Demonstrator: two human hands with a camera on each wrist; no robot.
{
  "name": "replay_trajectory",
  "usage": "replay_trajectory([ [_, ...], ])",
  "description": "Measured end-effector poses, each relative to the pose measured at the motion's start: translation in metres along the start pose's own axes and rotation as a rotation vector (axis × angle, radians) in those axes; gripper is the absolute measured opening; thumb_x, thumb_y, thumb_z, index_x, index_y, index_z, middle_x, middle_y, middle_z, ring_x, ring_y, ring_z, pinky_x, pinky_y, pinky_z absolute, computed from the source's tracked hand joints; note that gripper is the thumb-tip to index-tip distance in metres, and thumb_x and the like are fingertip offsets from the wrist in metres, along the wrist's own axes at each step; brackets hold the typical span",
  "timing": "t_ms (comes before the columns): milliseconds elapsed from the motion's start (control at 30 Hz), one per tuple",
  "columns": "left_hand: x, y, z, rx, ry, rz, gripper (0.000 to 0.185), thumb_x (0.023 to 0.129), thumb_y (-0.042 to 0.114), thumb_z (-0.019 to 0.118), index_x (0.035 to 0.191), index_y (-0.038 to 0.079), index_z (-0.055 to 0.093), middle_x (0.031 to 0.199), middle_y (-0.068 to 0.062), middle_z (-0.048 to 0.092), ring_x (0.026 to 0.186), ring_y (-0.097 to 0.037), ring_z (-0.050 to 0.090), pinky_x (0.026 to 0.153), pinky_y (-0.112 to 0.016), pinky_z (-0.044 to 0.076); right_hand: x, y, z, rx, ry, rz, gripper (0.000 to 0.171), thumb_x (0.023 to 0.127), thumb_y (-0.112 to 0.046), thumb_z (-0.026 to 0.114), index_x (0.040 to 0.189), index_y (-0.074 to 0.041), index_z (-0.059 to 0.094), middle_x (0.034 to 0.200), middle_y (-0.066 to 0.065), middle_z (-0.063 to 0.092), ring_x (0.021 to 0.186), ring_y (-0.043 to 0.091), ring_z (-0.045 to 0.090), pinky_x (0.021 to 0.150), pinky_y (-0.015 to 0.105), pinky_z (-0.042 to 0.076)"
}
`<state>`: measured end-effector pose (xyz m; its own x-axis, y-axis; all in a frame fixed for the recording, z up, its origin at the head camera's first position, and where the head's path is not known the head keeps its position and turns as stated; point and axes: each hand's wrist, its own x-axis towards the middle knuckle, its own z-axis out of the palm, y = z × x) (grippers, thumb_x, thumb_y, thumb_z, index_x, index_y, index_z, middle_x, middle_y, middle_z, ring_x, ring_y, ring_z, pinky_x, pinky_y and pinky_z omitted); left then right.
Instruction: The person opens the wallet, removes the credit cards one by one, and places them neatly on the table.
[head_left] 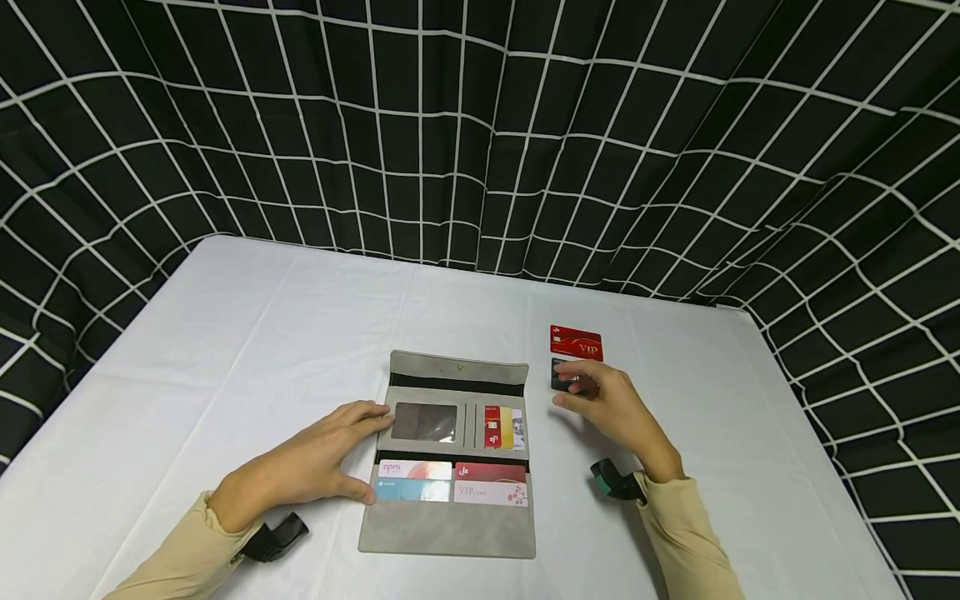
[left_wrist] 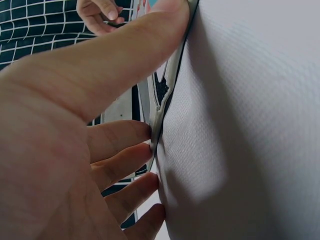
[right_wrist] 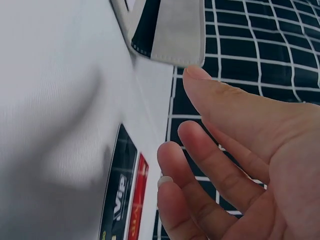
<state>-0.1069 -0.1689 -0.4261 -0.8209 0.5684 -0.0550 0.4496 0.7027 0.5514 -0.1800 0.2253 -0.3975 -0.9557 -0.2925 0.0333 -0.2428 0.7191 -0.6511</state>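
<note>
While the relaxed left hand (head_left: 311,458) likely steadies the wallet (head_left: 448,531), the empty right hand (head_left: 618,414) hovers by the two-o'clock black card (right_wrist: 119,175).

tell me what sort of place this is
Probably a makeshift indoor recording booth, though the wider room is hidden: a white-covered table, black curtains with a white grid behind and beside it, and small black wrist devices.

Left fingers (left_wrist: 120,140) — outstretched, right fingers (right_wrist: 217,162) — loosely bent
</note>
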Motion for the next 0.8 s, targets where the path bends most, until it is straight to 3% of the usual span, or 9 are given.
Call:
replay_trajectory([
  [433, 0.0, 0.001, -0.001, -0.01, -0.003, -0.003, 0.098, 0.07, 0.053, 0.081, 0.146, 0.001, 0.046, 0.151, -0.012, 0.043, 0.139, -0.033, 0.042, 0.112, -0.055, 0.039, 0.001, -0.011, 0.018, -0.017, -0.053, -0.088, 0.038, 0.08, -0.013, 0.081, 0.116, -0.004, 0.071, 0.11, 0.009, 0.072, 0.091, 0.022, 0.063, 0.076, 0.033, 0.054],
  [800, 0.0, 0.001, -0.001, -0.012, -0.004, -0.008, 0.097, 0.07, 0.052, 0.081, 0.146, 0.002, 0.046, 0.15, -0.012, 0.043, 0.139, -0.033, 0.042, 0.111, -0.055, 0.039, -0.002, -0.022, 0.028, -0.028, -0.093, -0.088, 0.041, 0.08, -0.016, 0.082, 0.118, -0.008, 0.07, 0.114, 0.006, 0.071, 0.099, 0.021, 0.062, 0.08, 0.033, 0.053],
])
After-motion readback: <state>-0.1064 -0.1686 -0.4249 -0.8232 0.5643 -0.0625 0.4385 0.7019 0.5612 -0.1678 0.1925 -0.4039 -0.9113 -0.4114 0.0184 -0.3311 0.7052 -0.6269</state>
